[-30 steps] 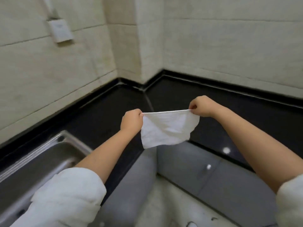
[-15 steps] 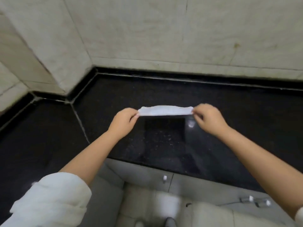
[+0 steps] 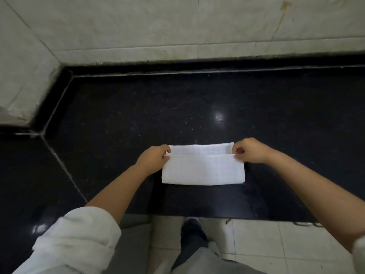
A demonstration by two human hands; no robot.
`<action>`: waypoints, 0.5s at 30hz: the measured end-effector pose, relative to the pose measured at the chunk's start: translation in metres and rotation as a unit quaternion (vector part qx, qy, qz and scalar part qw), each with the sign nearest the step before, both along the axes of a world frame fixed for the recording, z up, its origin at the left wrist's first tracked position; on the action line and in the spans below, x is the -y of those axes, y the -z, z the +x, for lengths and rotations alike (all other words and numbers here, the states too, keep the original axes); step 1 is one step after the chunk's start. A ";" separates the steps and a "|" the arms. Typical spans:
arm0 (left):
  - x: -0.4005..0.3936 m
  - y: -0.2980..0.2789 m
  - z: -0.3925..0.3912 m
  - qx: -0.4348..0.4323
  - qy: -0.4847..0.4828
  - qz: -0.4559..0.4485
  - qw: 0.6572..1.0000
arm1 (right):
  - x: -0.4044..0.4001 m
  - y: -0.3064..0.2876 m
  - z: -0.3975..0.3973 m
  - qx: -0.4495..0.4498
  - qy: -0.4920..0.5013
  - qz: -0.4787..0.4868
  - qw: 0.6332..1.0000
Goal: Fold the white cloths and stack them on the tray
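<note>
A white cloth (image 3: 203, 171) lies on the black countertop (image 3: 177, 111), folded over on itself so that its top layer ends a little short of the far edge. My left hand (image 3: 155, 158) pinches the cloth's left end at the upper layer's corner. At the right end, my right hand (image 3: 249, 151) pinches the matching corner. No tray is in view.
A tiled wall (image 3: 177, 26) rises behind the counter and turns a corner at the left. The counter's front edge runs just below the cloth, with the pale floor tiles (image 3: 266, 240) and my leg (image 3: 194, 238) beyond it.
I turned from the sink corner to this stretch of counter. The cloth, held hanging in the air by both hands, now lies on the counter folded in half.
</note>
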State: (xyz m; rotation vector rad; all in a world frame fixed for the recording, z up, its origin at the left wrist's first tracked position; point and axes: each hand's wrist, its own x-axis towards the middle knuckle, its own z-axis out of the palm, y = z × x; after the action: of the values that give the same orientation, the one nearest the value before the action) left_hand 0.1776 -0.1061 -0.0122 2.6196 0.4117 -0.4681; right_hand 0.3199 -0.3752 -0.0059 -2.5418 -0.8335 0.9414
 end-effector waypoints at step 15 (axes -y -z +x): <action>-0.009 0.044 0.034 0.045 0.065 0.099 0.992 | -0.012 0.037 0.014 0.123 -0.001 0.004 0.992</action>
State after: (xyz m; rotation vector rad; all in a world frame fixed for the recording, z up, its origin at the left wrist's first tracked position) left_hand 0.2117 -0.0968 -0.0566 2.8599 0.2730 -0.3660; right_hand 0.3335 -0.3630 -0.0429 -2.6869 -0.9056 0.6300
